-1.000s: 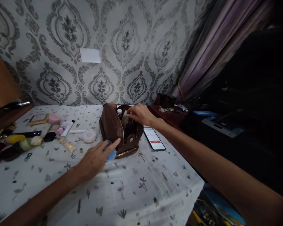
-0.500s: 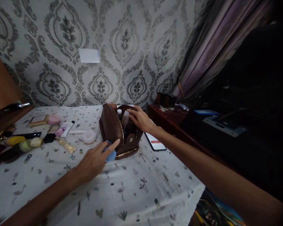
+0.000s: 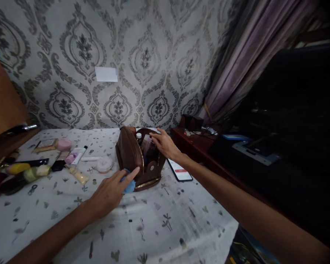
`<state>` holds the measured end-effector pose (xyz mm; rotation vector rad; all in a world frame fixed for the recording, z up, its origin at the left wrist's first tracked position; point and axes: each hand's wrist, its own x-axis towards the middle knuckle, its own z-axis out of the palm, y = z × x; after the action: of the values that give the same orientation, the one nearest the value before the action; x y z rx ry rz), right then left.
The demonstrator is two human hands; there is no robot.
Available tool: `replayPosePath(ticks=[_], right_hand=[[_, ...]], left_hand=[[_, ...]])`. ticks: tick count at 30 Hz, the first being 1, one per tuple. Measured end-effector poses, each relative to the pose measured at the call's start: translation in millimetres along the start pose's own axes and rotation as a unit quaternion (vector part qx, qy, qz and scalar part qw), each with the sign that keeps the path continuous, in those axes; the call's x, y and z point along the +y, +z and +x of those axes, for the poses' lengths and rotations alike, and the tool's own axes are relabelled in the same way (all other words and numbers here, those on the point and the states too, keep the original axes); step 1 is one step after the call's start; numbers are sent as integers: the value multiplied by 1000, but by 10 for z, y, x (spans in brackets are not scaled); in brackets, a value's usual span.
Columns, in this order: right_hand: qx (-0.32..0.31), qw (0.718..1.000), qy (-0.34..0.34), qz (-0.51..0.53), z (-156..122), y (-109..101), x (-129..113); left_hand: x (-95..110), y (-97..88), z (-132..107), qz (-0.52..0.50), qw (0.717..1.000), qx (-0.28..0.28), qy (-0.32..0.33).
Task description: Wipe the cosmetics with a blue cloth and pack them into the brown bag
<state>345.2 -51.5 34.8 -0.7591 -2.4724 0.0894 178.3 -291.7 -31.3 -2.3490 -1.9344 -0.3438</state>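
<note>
A brown zip cosmetic bag (image 3: 129, 152) stands unzipped on the cloth, its mouth facing up and toward the right. Inside show a white-capped bottle (image 3: 139, 136) and a clear, pinkish container (image 3: 146, 142); the deeper contents are dark. My left hand (image 3: 110, 192) has a crumpled blue cloth (image 3: 129, 186) under its curled fingers, while its index finger presses on the bag's lower front. At the right side of the opening, my right hand (image 3: 165, 145) reaches in with bent fingers close together. What those fingertips grip beside the container is too dark to name.
Left of the bag lie a round compact (image 3: 103, 164), a cream tube (image 3: 79, 175), a white tube (image 3: 79, 155), a pink sponge (image 3: 63, 144) and other makeup. A phone (image 3: 180, 171) lies to its right. Beyond is a dark red cabinet (image 3: 178, 135); the table edge drops off at right.
The view has tilted up slightly, so everything sits a little lower. My right fingers have shifted slightly at the bag's opening; my left hand keeps its place on the bag.
</note>
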Motion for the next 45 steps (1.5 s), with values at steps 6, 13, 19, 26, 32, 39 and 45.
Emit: replayPosePath(ticks=[6, 13, 19, 26, 32, 39, 45], right_hand=[[-4, 1000, -23, -14, 10, 22, -13], [-25, 999, -37, -24, 29, -47, -59], [32, 997, -65, -30, -25, -118, -215], [-149, 948, -258, -108, -362, -431, -411], [-180, 942, -270, -89, -492, -596, -364], [-198, 946, -254, -45, -482, -549, -314], [-185, 944, -258, -87, -482, -557, -338]], left_hand=[[-9, -12, 0, -2, 1000, -15, -9], [-28, 23, -10, 11, 999, 36, 20], [-29, 24, -5, 16, 998, 54, 35], [-32, 84, -57, 14, 997, 61, 45], [-73, 357, -165, -23, 991, 114, 68], [-154, 442, -186, -92, 981, 136, 99], [-131, 469, -159, -137, 972, 176, 77]])
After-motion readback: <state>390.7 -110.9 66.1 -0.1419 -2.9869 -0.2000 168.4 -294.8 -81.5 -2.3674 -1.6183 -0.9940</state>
